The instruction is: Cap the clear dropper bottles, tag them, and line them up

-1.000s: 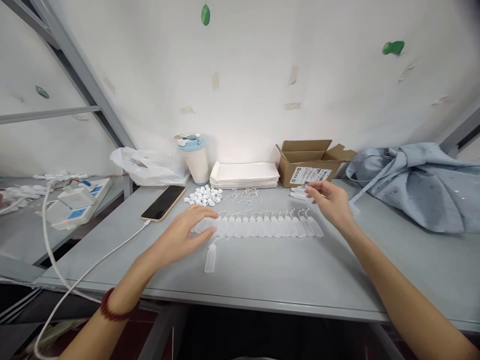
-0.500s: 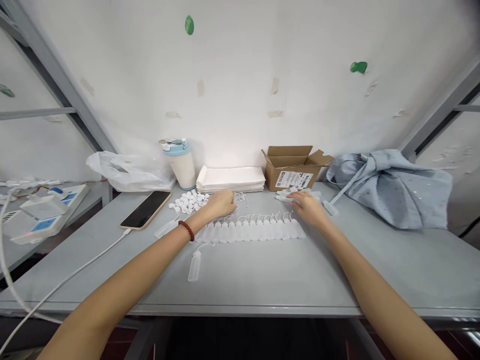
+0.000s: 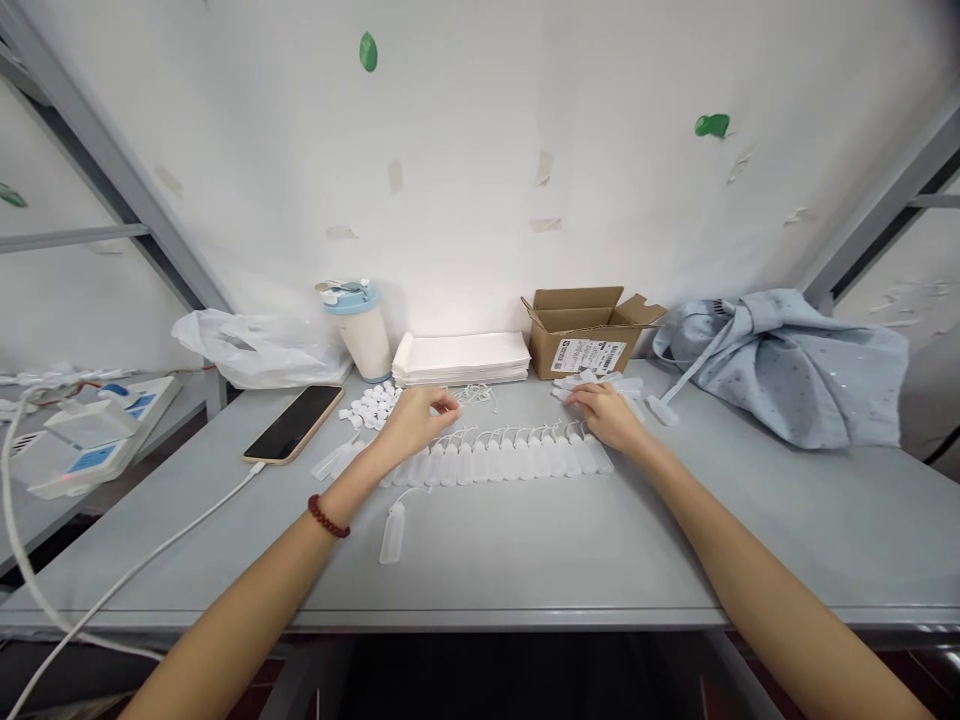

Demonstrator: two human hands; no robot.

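Note:
My left hand (image 3: 421, 415) hovers between a heap of small white caps (image 3: 369, 405) and a loose bundle of white strings (image 3: 478, 395). Its fingers curl toward the thumb; whatever they pinch is too small to see. At the edge of a pile of translucent plastic pieces (image 3: 626, 385) is my right hand (image 3: 606, 415), fingers bent together, their grip hidden. Between the hands runs a row of flat translucent pieces (image 3: 499, 462) with white caps and string loops. One similar capped piece (image 3: 392, 532) lies alone in front, and others (image 3: 335, 458) lie left, partly behind my left wrist.
Along the wall stand a white plastic bag (image 3: 259, 345), a lidded cup (image 3: 364, 340), a stack of white sheets (image 3: 461, 360), an open cardboard box (image 3: 581, 340) and a light-blue cloth bag (image 3: 795, 370). A phone (image 3: 295, 425) with a white cable lies left.
My left hand has shifted left, away from the strings, and turned so its curled fingers show. My right hand has moved slightly left at the pile's edge.

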